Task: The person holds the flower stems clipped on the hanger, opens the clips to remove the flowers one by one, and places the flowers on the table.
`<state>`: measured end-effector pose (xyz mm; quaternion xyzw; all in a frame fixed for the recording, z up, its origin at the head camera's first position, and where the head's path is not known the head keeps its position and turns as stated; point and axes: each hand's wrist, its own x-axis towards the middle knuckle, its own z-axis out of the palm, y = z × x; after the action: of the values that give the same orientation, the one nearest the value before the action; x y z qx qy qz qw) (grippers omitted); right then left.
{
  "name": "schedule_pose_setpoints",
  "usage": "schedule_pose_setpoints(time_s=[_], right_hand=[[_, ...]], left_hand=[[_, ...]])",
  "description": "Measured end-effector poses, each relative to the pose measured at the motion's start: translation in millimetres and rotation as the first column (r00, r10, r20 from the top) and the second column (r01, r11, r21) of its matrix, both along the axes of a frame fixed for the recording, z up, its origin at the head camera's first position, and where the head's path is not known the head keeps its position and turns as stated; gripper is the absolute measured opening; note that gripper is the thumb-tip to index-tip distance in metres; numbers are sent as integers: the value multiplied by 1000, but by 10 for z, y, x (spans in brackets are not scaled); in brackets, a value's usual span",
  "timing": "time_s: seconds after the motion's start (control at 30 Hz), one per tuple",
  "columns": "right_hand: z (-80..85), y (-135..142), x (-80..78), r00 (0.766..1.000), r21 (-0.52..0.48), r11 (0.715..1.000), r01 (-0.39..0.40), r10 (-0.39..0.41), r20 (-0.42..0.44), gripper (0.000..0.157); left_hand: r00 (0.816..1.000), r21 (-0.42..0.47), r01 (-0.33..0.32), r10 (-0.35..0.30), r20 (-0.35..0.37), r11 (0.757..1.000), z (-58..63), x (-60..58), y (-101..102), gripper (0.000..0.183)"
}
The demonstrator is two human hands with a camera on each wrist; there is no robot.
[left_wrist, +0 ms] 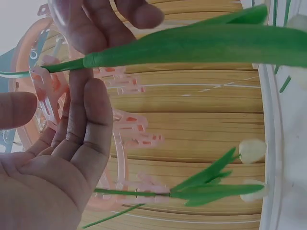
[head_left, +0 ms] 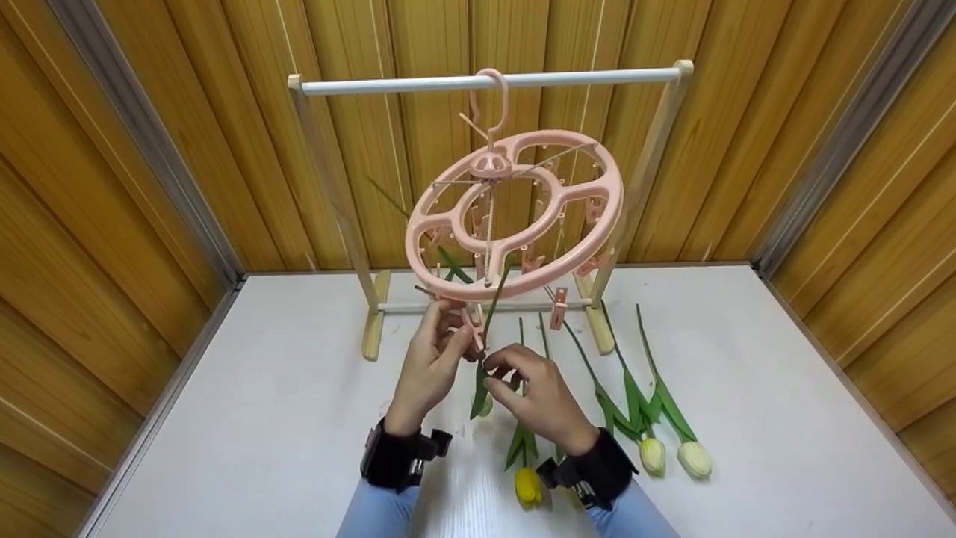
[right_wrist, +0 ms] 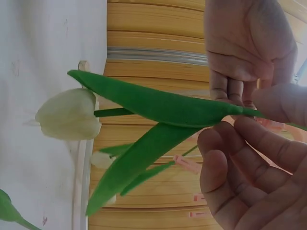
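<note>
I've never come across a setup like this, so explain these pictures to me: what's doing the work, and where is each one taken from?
There's no machine here, just a person's two bare hands. The wide picture comes from a camera on the person's head, looking forward and down. The other two come from cameras on the left and right wrists.

On the white table lie a yellow tulip and some paler ones. A rack stands there too, and from its bar hangs a round pink hanger with clips.

The left hand holds one pink clip. The right hand pinches the stem of a white tulip, its flower pointing down.
</note>
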<state>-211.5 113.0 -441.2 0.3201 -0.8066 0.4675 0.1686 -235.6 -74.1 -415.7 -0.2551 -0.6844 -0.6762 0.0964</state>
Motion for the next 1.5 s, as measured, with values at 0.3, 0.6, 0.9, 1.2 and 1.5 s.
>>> schedule_pose_setpoints(time_s=[0.3,0.6,0.9,1.2,1.5], right_hand=[[-43,-1,-23,994,15,997,77,-75,-80,11],[-63,-11,-37,990,15,993,116,-114,-80,11],[-90,-22,-65,992,-14,993,117,-117,-53,8],[-109,-26,-92,986,-24,992,123,-125,-111,8],[-110,-30,-101,982,-48,991,121,-127,-142,10]], left_hand=[[999,-1,-30,30,-40,1000,5,52,62,20],[997,3,-47,47,-63,999,14,89,130,15],[998,62,2,2,-65,998,19,90,142,14],[989,100,30,-15,-148,995,0,54,146,11],[994,129,8,6,-108,992,15,60,131,18]])
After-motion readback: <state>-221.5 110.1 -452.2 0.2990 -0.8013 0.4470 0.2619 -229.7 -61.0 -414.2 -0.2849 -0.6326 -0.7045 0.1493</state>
